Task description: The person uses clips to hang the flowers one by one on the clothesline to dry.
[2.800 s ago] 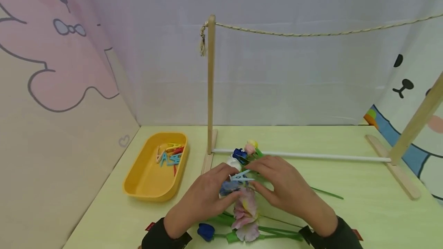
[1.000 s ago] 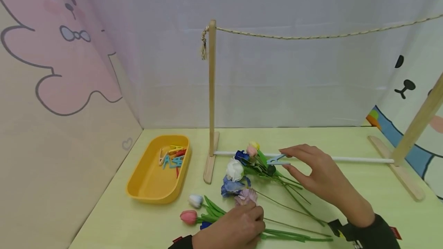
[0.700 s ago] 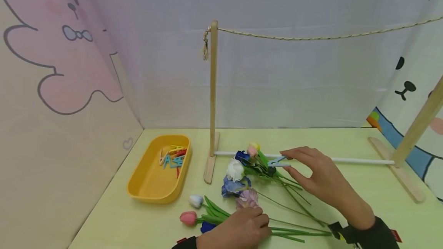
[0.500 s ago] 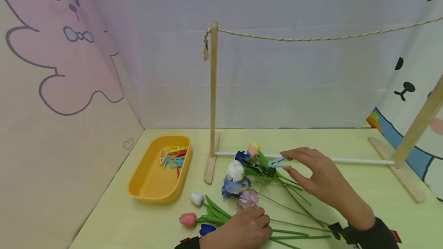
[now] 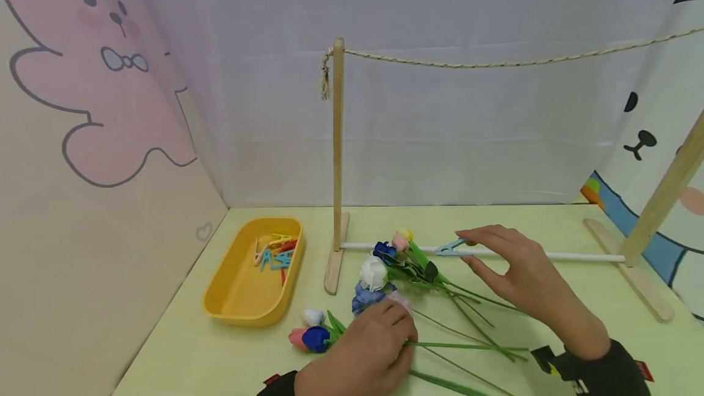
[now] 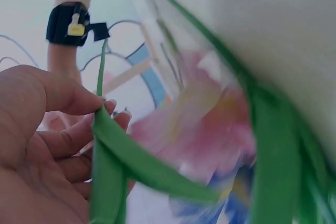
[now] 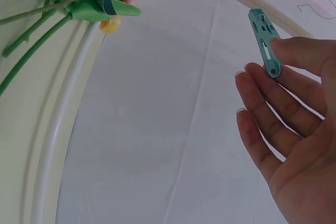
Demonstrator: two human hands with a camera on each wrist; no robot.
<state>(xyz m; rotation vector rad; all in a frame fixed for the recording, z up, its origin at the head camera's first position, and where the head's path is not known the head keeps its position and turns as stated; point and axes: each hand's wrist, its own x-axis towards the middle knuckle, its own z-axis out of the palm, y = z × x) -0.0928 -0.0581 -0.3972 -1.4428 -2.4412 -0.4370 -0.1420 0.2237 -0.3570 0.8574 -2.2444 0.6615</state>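
While the left hand (image 5: 360, 347) sits low over the pale yellow-green tabletop (image 5: 165, 362), its thumb and fingertips pinch a slim green artificial stem (image 5: 467, 346). A dark-blue artificial tulip head (image 5: 316, 340) shows just left of that hand; it looks like the same flower, though the hand covers the join. The visible stretch of stem runs left to right, roughly parallel to the long white rod (image 5: 583, 257) beyond it.

Farther forward and to the right, the right hand (image 5: 525, 280) pinches the handle end of a light-blue plastic clothespin (image 5: 450, 248) between thumb and forefinger, the other fingers loosely bent. The clothespin points leftward, held in the air, so it lies forward and right of the left hand and well apart from it.

Above and beyond both hands, the thin beige twisted rope (image 5: 478, 66) runs rightward from the upright wooden post (image 5: 338, 139). By my judgement the right hand is the nearer one to it; the left is the one at the flower.
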